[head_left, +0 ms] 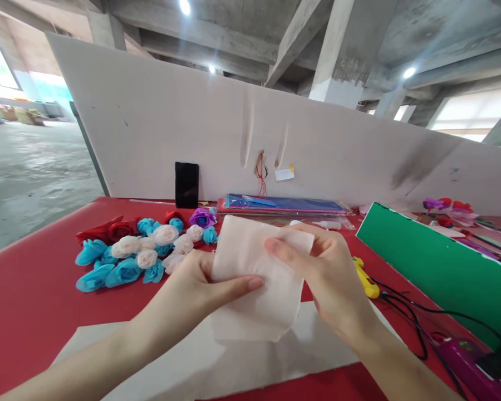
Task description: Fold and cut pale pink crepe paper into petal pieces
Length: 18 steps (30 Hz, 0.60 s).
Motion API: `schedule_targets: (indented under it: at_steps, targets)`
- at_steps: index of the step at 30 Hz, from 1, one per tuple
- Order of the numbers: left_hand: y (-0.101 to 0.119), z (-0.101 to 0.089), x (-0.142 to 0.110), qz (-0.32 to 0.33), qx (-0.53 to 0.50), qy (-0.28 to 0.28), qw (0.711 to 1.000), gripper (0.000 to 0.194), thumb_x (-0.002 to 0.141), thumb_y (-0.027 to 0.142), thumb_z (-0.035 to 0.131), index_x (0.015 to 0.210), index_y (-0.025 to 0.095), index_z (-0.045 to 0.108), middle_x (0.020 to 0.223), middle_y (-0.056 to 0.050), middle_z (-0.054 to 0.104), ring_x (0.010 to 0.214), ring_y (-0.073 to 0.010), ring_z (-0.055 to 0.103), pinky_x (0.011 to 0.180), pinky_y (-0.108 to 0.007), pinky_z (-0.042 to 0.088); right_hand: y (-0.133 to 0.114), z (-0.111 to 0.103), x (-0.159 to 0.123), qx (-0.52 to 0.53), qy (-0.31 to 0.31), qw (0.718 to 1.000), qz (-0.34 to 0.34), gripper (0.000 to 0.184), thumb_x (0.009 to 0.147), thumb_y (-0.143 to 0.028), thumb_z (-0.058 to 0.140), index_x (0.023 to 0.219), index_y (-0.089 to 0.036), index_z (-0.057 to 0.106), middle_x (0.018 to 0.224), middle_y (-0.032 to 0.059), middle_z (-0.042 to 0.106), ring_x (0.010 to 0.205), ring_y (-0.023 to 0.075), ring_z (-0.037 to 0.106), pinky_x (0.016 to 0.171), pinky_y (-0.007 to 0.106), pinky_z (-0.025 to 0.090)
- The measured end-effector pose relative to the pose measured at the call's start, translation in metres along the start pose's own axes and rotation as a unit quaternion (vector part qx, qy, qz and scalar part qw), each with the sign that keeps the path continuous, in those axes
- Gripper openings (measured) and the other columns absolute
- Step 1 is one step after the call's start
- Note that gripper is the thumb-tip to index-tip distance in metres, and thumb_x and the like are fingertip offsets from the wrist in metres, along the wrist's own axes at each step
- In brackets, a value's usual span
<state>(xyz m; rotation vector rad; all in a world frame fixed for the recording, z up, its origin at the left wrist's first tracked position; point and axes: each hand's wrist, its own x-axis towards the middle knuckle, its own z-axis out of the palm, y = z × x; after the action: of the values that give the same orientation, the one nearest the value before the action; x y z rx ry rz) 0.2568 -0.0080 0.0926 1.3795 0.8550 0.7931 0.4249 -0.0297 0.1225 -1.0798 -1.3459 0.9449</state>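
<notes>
Between my two hands is a pale pinkish-white sheet of thin paper or cloth (250, 250), raised above the table. My left hand (217, 284) grips its left side, thumb lying across the front and fingers hidden behind. At the upper right edge, my right hand (325, 267) pinches the same sheet with its thumb in front. Beneath the hands lies a large whitish sheet (183, 365) on the red table (20, 295). Left of my left hand are several handmade flowers: blue (125, 272), white (147, 258), red (123, 228) and purple (201, 218).
A green board (434, 278) leans at the right. Near it lie a yellow-handled tool (366, 278), black cables and a purple power strip (471, 362). Behind stand a black phone (186, 185) and a white partition (171, 117). Plastic-wrapped blue sheets (288, 204) lie along it.
</notes>
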Motion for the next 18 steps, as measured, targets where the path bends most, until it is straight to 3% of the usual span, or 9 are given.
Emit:
schedule_targets:
  at_steps: [8, 18]
  targets:
    - [0.000, -0.005, 0.005, -0.047, -0.040, 0.002, 0.998, 0.018, 0.065, 0.038, 0.079, 0.069, 0.022, 0.075, 0.071, -0.001, 0.076, 0.067, -0.0176, 0.070, 0.053, -0.016, 0.052, -0.003, -0.010, 0.009, -0.035, -0.002, 0.999, 0.036, 0.020, 0.070, -0.040, 0.072, 0.075, -0.021, 0.071, 0.061, -0.0015, 0.059, 0.052, 0.0102, 0.046, 0.045, 0.023, 0.033]
    - [0.003, -0.003, 0.007, -0.088, -0.034, 0.033, 0.995, 0.024, 0.058, 0.039, 0.082, 0.067, 0.019, 0.074, 0.070, -0.003, 0.076, 0.064, -0.0178, 0.069, 0.054, -0.018, 0.052, -0.003, -0.010, 0.011, -0.046, -0.012, 0.998, 0.044, 0.022, 0.071, -0.041, 0.071, 0.075, -0.020, 0.069, 0.065, 0.0006, 0.063, 0.056, 0.0125, 0.054, 0.049, 0.024, 0.040]
